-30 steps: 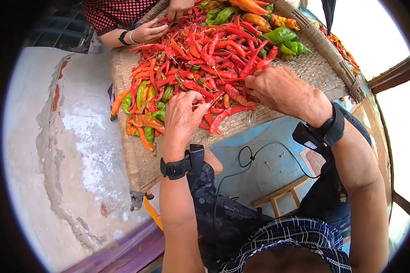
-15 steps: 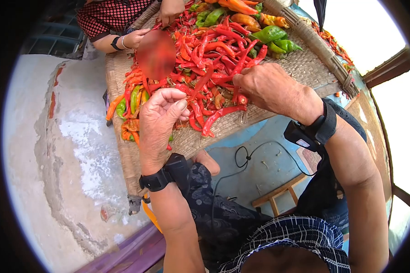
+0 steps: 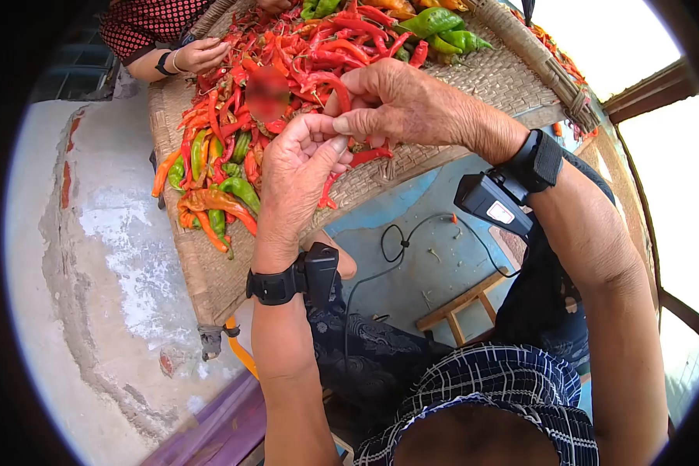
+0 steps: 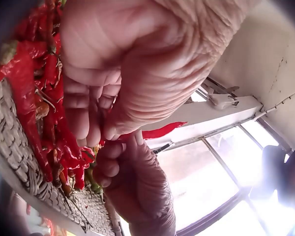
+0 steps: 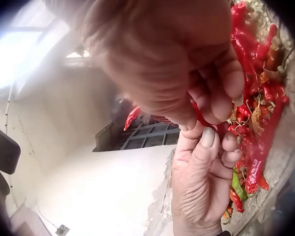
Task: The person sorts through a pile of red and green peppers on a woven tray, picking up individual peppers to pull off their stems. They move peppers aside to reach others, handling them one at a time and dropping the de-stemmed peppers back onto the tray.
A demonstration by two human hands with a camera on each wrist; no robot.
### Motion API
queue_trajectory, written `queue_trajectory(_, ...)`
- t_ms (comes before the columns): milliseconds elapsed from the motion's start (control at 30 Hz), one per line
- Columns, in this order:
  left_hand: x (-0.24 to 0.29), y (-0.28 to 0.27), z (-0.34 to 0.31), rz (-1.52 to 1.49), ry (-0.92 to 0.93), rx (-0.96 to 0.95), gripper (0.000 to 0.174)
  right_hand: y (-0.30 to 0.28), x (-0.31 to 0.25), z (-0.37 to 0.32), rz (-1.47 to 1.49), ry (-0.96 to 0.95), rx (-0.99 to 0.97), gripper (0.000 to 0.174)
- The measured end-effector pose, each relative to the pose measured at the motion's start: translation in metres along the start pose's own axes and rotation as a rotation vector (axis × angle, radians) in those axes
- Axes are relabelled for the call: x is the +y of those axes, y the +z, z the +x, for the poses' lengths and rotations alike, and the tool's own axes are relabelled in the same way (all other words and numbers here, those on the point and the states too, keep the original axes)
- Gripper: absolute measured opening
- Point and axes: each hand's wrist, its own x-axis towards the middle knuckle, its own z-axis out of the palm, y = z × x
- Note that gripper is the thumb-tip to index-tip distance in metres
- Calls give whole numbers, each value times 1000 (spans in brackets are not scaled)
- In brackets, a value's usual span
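A red pepper (image 3: pixel 335 84) (image 4: pixel 164 130) (image 5: pixel 132 118) is held between both hands above the heap. My right hand (image 3: pixel 423 109) (image 4: pixel 140 189) (image 5: pixel 157 59) grips its body with thumb and fingers. Fingertips of my left hand (image 3: pixel 293 175) (image 4: pixel 137 59) (image 5: pixel 199 182) pinch the end of it, right against the right thumb; the hands hide that end. Beneath lies a heap of red peppers (image 3: pixel 303 58) (image 4: pixel 24 98) (image 5: pixel 258 157) on a woven mat (image 3: pixel 198 264).
Green peppers (image 3: pixel 443 31) lie at the heap's far right, and orange and green ones (image 3: pixel 213 203) at its left. Another person's hand (image 3: pixel 202 56) reaches in at the far left edge. Below the mat are a cable (image 3: pixel 380 278) and a wooden stool (image 3: pixel 462 307).
My right hand has lifted off the heap with a pepper and moved left to meet my left hand, which has shifted slightly up and right. The view has shifted too.
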Motion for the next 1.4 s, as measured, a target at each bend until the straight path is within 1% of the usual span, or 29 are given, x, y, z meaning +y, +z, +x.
queue_trajectory(33, -2, 2, -1, -7, -20, -4, 16, -2, -3, -1, 129, 102, -48, 29)
queue_trajectory(67, -2, 4, -3, -37, 1, -17, 16, -3, -1, -1, 115, 121, -18, 29)
queue_trajectory(100, 0, 8, -3, -68, 30, -31, 16, -5, -2, -1, 52, 66, 3, 27)
queue_trajectory(167, 1, 19, -4, -31, 32, -1, 19, -7, -5, -2, 116, 129, -18, 26)
queue_trajectory(200, -2, 19, -4, 9, 45, -6, 18, -8, -5, -3, 99, 127, -46, 30)
queue_trajectory(233, -3, 19, -3, 45, 59, -9, 17, -7, -4, -3, 132, 135, -33, 26)
queue_trajectory(300, -3, 16, -2, 54, 31, 16, 15, -11, 6, 2, 123, -22, -18, 27)
queue_trajectory(433, 2, -3, -1, 80, 82, 126, 18, -11, -8, -4, 122, 51, -4, 23)
queue_trajectory(500, 0, -20, 1, 26, 122, 222, 20, -9, -9, -12, 255, 19, -1, 23)
queue_trajectory(533, -2, -31, 4, -20, 106, 242, 22, 6, -5, -9, -65, -191, 45, 21)
queue_trajectory(600, -5, -43, 4, -50, 151, 294, 23, 7, -16, -36, 222, -42, -460, 18)
queue_trajectory(633, -4, -47, 3, -65, 168, 301, 22, 22, -14, -45, 218, -101, -576, 17)
queue_trajectory(667, -5, -50, 2, -74, 164, 324, 22, 29, -13, -52, 97, 21, -803, 18)
queue_trajectory(700, -6, -51, 1, -39, 168, 314, 21, 41, -7, -60, 41, 104, -901, 14)
queue_trajectory(733, -5, -51, -1, -3, 173, 301, 20, 56, 7, -71, 23, 154, -914, 16)
queue_trajectory(767, 4, -46, -6, -9, 169, 318, 20, 70, 25, -84, -157, 140, -884, 16)
queue_trajectory(800, 19, -37, -13, 14, 199, 277, 18, 85, 42, -97, -335, 121, -848, 17)
queue_trajectory(833, 28, -25, -18, 37, 229, 234, 17, 98, 57, -104, -470, 116, -908, 15)
queue_trajectory(867, 29, -13, -20, 64, 260, 334, 16, 111, 73, -112, -607, 110, -963, 14)
queue_trajectory(967, 33, -14, -21, 121, 243, 345, 16, 152, 139, -144, -736, 37, -952, 6)
queue_trajectory(1000, 33, -11, -21, 180, 232, 388, 17, 165, 158, -154, -735, 27, -961, 6)
queue_trajectory(1033, 29, -14, -20, 179, 224, 395, 17, 175, 174, -167, -753, 63, -977, 5)
queue_trajectory(1067, 24, -18, -17, 168, 271, 378, 18, 183, 188, -173, -778, 93, -991, 12)
queue_trajectory(1100, 19, -20, -14, 157, 314, 358, 18, 191, 194, -180, -806, 160, -1034, 10)
queue_trajectory(1167, 20, -22, -17, 167, 272, 356, 19, 205, 214, -213, -889, 32, -885, 8)
queue_trajectory(1233, 25, -18, -19, 184, 239, 357, 19, 209, 217, -224, -948, 0, -897, 9)
queue_trajectory(1300, 28, -7, -19, 287, 177, 466, 19, 208, 224, -232, -1002, -23, -908, 9)
queue_trajectory(1333, 25, -8, -17, 288, 168, 468, 19, 204, 227, -235, -1049, -54, -880, 9)
queue_trajectory(1400, 19, -15, -15, 200, 257, 368, 18, 199, 235, -240, -1087, -89, -853, 9)
